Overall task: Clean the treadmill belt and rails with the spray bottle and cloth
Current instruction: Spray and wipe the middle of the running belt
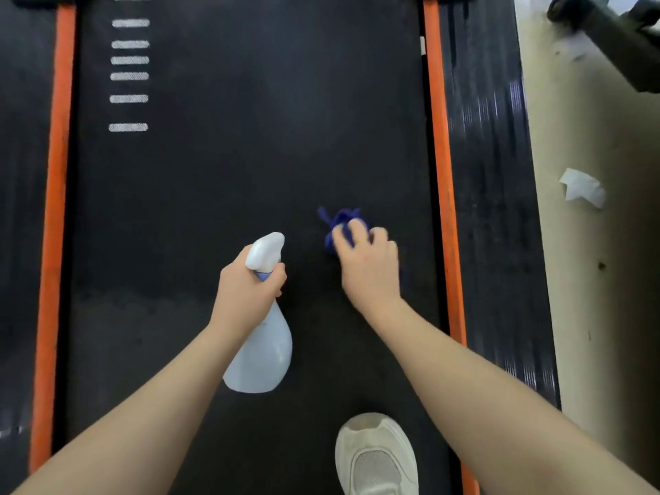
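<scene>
The bottle (262, 337) is held by the left hand (246, 291), whose fingers are wrapped round the neck just below the white trigger head, nozzle pointed forward along the belt (232, 155). The blue cloth (339, 226) is bunched under the right hand (368, 262), whose fingers are curled over it; the wad is pressed to the belt right of centre, near the right orange rail (441, 173). Whether any finger lies on the trigger cannot be told. A white shoe (376, 455) is planted on the belt behind the hands.

Likely faults, as judged from this view: with the cloth so tightly bunched, only a narrow strip is wiped per pass, so streaks may be left. Spray released with the nozzle beside the wiping hand may wet that hand rather than the belt. A wetted belt may turn slippery beneath the shoe. The left rail (53, 209) lies well apart from both hands and may be missed. The motion blur along the right side hides finer detail there.
</scene>
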`<state>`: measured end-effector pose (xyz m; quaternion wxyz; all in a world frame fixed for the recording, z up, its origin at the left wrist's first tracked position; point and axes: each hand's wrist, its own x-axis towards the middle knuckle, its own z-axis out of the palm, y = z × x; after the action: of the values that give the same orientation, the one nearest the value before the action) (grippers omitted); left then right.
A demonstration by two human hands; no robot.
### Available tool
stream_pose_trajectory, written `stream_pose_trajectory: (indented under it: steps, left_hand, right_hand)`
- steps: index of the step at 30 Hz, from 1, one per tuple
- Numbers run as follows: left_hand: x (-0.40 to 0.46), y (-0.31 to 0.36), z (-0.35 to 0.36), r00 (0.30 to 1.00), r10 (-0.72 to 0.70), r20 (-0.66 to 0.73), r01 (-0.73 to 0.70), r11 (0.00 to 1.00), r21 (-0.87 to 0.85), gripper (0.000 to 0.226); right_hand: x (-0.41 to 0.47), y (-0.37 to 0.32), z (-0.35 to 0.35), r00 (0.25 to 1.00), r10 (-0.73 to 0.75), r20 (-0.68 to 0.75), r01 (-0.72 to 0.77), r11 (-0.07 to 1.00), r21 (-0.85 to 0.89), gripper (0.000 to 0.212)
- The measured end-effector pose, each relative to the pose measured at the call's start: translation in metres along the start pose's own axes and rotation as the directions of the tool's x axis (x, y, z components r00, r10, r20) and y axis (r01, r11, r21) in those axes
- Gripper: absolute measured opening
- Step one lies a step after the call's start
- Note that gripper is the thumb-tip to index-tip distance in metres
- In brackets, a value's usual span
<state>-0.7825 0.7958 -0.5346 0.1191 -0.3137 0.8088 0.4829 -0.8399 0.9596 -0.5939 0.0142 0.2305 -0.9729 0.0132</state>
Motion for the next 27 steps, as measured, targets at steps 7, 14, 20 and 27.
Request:
stream_pose_trajectory:
  steps: [7, 14, 20, 27]
  left_hand:
    - [-0.002, 0.002, 0.004, 0.983, 0.019, 0.183, -0.028, 0.999, 0.044, 0.032]
    - [-0.024, 0.021, 0.040, 0.917, 0.099, 0.386, -0.222, 0.932, 0.287, 0.024]
    - [-0.030, 0.037, 0.066, 0.951, -0.021, 0.309, -0.053, 0.972, 0.230, 0.021]
    - [-0.040, 0.054, 0.104, 0.916, 0.065, 0.395, -0.177, 0.951, 0.254, 0.017]
  right_hand:
    - [-0.045, 0.010, 0.002, 0.887, -0.457, 0.065, 0.443, 0.882, 0.161, 0.044]
    - [-0.060, 0.063, -0.056, 0.933, 0.359, 0.034, -0.324, 0.796, 0.512, 0.033]
    - [-0.103, 0.089, -0.073, 0.826, 0.547, 0.136, -0.530, 0.671, 0.519, 0.031]
    - [-0.117, 0.085, -0.060, 0.809, 0.575, 0.121, -0.542, 0.649, 0.533, 0.034]
